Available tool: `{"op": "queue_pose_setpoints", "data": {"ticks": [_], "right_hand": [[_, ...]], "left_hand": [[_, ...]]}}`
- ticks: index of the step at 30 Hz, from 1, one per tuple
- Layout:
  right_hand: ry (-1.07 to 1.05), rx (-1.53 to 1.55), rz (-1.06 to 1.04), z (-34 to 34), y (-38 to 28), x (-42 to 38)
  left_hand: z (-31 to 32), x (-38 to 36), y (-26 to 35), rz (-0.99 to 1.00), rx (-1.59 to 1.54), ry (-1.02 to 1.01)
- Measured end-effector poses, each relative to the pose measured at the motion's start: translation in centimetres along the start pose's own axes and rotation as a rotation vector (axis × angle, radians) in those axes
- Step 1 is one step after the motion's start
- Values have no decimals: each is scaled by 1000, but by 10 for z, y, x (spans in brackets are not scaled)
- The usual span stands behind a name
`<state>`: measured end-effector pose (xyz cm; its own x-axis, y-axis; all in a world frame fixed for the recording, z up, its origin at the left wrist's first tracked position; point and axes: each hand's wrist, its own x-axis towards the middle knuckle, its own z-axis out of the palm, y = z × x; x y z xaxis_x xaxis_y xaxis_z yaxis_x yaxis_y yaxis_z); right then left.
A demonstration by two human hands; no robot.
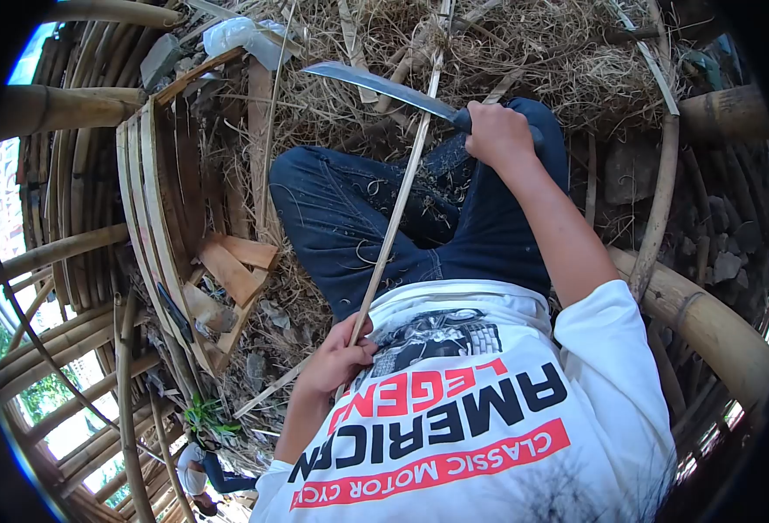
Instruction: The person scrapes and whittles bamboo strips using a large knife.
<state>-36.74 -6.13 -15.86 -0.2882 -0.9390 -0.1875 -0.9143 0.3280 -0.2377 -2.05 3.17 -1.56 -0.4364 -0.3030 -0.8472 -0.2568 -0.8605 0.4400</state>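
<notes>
My right hand (499, 135) is wrapped round the dark handle of a machete (384, 88), whose curved blade points left over the shavings. A long, thin bamboo strip (399, 202) runs from my waist up across my lap and past my knees. Close to my belly, my left hand (341, 356) is closed round the lower part of this strip. Near its handle end, the machete's blade overlaps the strip in this view. Curly shavings lie on my dark jeans (341, 213).
Bamboo shavings (567, 52) cover the ground ahead. Split slats (153, 218) and wood offcuts (232, 266) lie to the left, with a plastic bag (245, 39) beyond. A thick bamboo pole (707, 322) is at right. Another person (201, 479) is at lower left.
</notes>
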Motion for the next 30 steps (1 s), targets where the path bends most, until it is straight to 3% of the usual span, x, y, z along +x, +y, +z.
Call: {"op": "queue_pose_setpoints", "data": {"ticks": [5, 7, 9, 11, 27, 30], "right_hand": [[17, 50, -86, -15, 3, -21], [4, 70, -128, -20, 0, -40], [-110, 59, -216, -25, -5, -57], [-113, 60, -203, -20, -7, -67], [-48, -24, -45, -2, -14, -42], [-31, -38, 48, -12, -15, -27]], "left_hand": [[-6, 6, 4, 2, -4, -57], [-20, 12, -3, -98, -38, -59], [-12, 19, -11, 11, 18, 11], [-9, 22, -11, 69, 172, 6], [5, -2, -4, 128, 368, 148], [-10, -13, -11, 82, 309, -4]]}}
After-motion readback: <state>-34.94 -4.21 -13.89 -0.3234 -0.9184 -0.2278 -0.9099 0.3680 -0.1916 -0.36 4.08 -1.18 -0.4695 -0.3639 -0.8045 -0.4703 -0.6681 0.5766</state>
